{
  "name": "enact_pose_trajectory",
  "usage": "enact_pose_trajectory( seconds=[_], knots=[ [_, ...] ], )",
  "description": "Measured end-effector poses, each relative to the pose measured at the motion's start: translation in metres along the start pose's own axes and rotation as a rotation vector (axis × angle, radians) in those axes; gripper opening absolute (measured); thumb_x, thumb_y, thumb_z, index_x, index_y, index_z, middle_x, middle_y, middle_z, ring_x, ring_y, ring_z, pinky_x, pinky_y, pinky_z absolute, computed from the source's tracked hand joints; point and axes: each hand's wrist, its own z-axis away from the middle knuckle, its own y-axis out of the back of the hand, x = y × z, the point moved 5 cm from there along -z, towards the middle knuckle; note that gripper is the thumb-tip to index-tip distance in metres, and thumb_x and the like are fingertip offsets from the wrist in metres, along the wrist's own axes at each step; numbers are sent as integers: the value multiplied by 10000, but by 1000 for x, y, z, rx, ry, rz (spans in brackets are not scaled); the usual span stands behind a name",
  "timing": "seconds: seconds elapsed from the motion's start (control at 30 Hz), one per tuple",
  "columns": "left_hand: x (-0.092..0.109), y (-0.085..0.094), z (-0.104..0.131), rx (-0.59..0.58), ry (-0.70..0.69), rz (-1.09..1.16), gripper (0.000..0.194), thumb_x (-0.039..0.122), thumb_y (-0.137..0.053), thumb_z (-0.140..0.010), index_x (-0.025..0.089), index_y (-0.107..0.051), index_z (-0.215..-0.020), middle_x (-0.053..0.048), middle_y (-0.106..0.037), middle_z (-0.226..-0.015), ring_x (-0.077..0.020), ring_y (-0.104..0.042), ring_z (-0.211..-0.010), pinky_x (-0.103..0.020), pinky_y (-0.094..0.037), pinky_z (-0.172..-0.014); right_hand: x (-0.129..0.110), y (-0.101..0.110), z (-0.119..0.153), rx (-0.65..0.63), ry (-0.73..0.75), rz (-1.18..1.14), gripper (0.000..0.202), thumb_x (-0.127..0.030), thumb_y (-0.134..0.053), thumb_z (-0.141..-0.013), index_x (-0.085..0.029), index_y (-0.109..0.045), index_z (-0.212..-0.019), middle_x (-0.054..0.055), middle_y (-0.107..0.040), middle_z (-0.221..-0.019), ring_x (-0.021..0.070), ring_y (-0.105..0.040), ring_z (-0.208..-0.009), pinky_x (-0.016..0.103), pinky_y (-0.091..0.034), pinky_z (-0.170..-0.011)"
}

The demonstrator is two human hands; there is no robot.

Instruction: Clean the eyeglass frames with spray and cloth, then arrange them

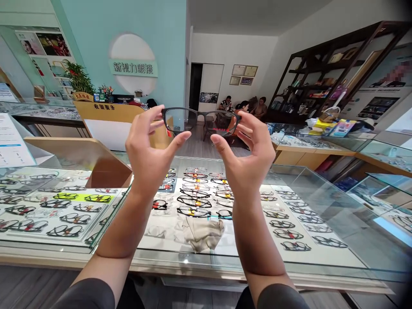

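Note:
Raised in front of me is a pair of eyeglasses [201, 113] with a dark frame, clear lenses and small red lettering on the right lens. My left hand [149, 146] pinches its left end, fingers closed at the frame's outer corner. At the opposite end my right hand [249, 148] grips the other corner the same way. Both thumbs point inward below the lenses. Under my hands, a crumpled beige cloth [203, 233] lies on the glass counter [180, 254]. Several rows of spectacle frames [193, 201] show through the glass between my forearms.
A brown wooden board [111, 171] stands tilted on the counter at left, beside a white printed sign [14, 141]. More glass cases [322, 146] line the right side. Several people [243, 106] sit at the back near a dark shelf unit [322, 73].

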Motion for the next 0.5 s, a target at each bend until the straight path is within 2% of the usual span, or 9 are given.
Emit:
enact_pose_trajectory(
  seconds=[0.23, 0.5],
  knots=[
    [9, 5, 2, -3, 42, -24, 730, 709, -955, -838, 359, -730, -1437, -68, -777, -1377, -329, -786, -1260, -548, -649, -1151, -7, 5, 2, -32, -45, 36, 583, -576, -834, -999, -334, -678, -1506, 94, -761, -1427, 329, -772, -1288, 606, -668, -1134],
    [9, 3, 2, -24, 41, -65, 691, 756, -880, -899, 352, -712, -1433, -70, -775, -1376, -340, -801, -1270, -580, -680, -1152, -7, 6, 3, -61, -68, 27, 572, -530, -850, -992, -323, -679, -1497, 98, -749, -1452, 330, -764, -1302, 583, -678, -1105]
  ],
)
